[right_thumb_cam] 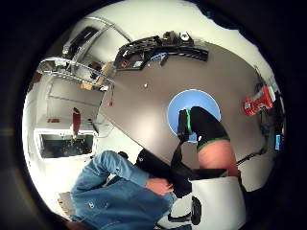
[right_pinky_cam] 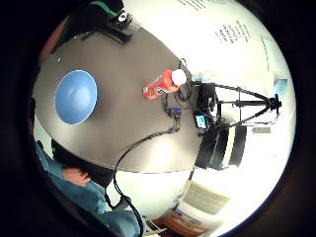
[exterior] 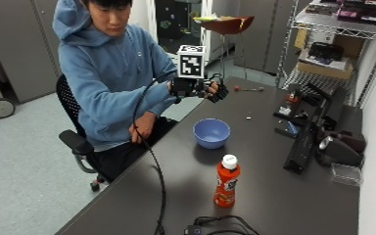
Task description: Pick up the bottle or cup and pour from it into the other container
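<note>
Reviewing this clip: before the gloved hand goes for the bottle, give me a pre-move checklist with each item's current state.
1. Orange bottle upright on the table: ok.
2. Bottle's white cap off for pouring: not ok, cap still on.
3. Blue bowl upright, open side up: ok.
4. Bowl and bottle apart, not touching: ok.
5. Gloved right hand free, no grip on anything, raised above the table beyond the bowl: ok.
6. Liquid level in bottle: cannot tell.

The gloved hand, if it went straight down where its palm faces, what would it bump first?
Probably the blue bowl. The gloved right hand hovers above the table, fingers relaxed, holding nothing. The bowl sits almost under it, though depth is uncertain.
</note>
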`<action>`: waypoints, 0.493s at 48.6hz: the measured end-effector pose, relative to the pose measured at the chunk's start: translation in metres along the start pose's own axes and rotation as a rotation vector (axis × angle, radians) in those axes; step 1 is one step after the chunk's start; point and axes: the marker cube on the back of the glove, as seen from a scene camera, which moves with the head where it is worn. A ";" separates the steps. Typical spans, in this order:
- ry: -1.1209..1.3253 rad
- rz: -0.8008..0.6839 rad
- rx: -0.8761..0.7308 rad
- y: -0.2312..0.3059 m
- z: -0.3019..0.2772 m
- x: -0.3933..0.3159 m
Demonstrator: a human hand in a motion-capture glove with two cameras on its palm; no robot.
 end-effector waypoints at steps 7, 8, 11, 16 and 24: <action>-0.013 -0.002 -0.002 -0.002 -0.001 -0.003; -0.009 -0.005 -0.002 -0.002 -0.001 -0.003; 0.009 -0.016 -0.006 -0.001 -0.001 -0.002; 0.009 -0.025 -0.006 -0.001 -0.002 -0.002; -0.001 -0.006 -0.004 -0.002 -0.006 -0.001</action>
